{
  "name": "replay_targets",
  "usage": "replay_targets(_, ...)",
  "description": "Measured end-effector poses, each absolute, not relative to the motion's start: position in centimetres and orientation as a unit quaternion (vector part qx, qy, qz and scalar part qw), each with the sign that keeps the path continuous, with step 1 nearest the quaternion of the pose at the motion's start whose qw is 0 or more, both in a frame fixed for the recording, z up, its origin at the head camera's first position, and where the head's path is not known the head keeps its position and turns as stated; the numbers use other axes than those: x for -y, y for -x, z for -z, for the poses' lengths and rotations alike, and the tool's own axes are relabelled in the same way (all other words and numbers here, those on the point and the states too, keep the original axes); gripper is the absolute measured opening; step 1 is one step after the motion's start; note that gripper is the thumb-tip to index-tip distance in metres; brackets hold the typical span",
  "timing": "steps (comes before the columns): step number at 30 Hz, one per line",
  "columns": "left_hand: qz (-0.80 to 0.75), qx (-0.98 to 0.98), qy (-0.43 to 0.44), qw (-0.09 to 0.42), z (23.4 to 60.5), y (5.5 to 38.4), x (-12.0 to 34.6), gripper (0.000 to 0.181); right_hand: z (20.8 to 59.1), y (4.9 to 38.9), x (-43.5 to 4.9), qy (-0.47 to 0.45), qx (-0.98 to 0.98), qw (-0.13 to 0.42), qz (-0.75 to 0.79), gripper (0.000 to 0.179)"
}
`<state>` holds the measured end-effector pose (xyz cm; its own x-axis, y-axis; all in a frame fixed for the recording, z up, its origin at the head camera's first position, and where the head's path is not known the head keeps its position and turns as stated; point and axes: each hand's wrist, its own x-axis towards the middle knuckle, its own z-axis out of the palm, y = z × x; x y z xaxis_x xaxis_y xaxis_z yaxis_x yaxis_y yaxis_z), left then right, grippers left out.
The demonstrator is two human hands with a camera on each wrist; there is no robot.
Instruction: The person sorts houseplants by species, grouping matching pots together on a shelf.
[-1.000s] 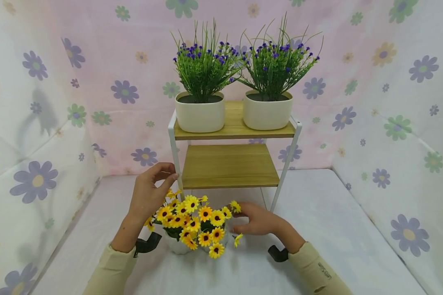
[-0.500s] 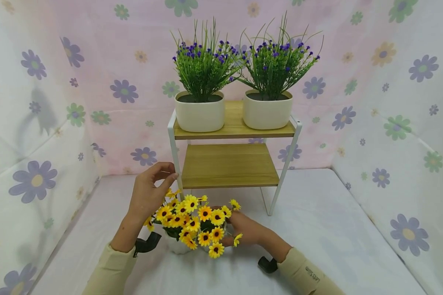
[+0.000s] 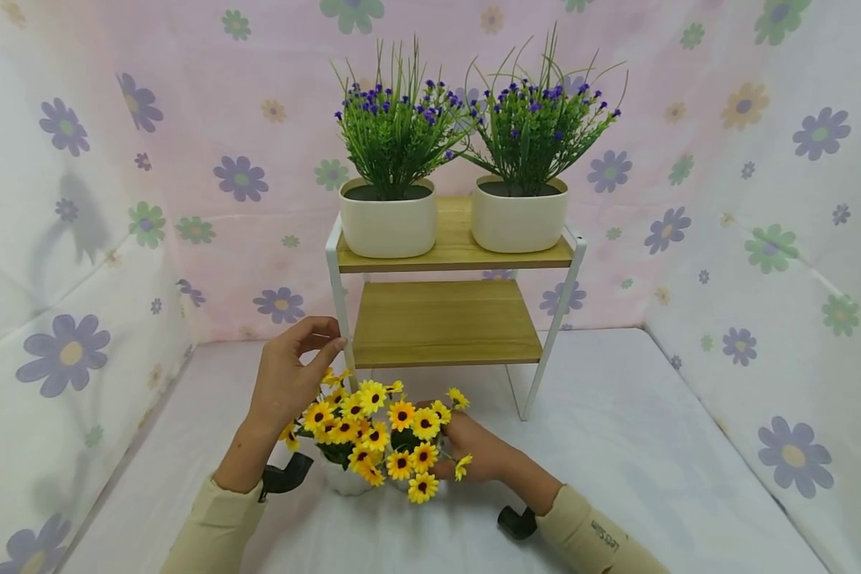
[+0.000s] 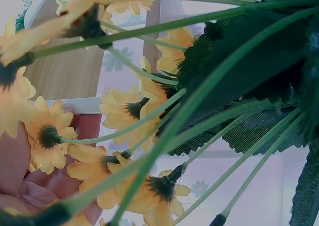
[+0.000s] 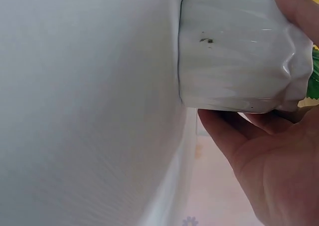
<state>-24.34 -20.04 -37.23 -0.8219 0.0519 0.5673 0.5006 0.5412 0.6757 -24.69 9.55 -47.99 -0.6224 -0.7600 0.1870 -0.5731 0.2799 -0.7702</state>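
Observation:
Two small pots of yellow artificial daisies stand side by side before a two-tier shelf point(image 3: 448, 319). My right hand point(image 3: 477, 448) holds the right-hand white flowerpot point(image 5: 239, 51), fingers and thumb around its sides, its base at the white cloth. That pot's yellow daisies point(image 3: 425, 423) hide part of the hand in the head view. Behind the left daisies point(image 3: 344, 430), my left hand point(image 3: 283, 379) pinches the shelf's white left leg point(image 3: 339, 295) between thumb and fingers. Stems and petals partly cover this hand in the left wrist view. The left flowerpot point(image 3: 347, 478) stands untouched.
On the top tier sit two cream planters, the left planter point(image 3: 389, 229) and the right planter point(image 3: 520, 225), with purple-flowered grass. The lower tier is a bare wooden board. White cloth point(image 3: 617, 446) covers the table. Flower-printed curtains point(image 3: 208, 167) enclose the back and sides.
My right hand has moved left and inward, closing around the right flowerpot; its daisies have shifted very slightly. The left hand has stayed at the shelf leg.

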Motion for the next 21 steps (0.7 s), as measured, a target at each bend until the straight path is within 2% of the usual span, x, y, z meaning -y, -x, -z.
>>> replay_targets(10, 0.452, 0.842, 0.166, 0.242, 37.2, 24.3, 20.0, 0.018, 46.1, 25.0, -11.4, 0.4, -0.791, 0.107, 0.449, 0.076)
replay_targets(21, 0.44, 0.849, 0.157, 0.246, 37.2, 24.4, 20.1, 0.018, 41.3, 24.5, -14.0, 0.324, -0.821, 0.08, 0.463, 0.079)
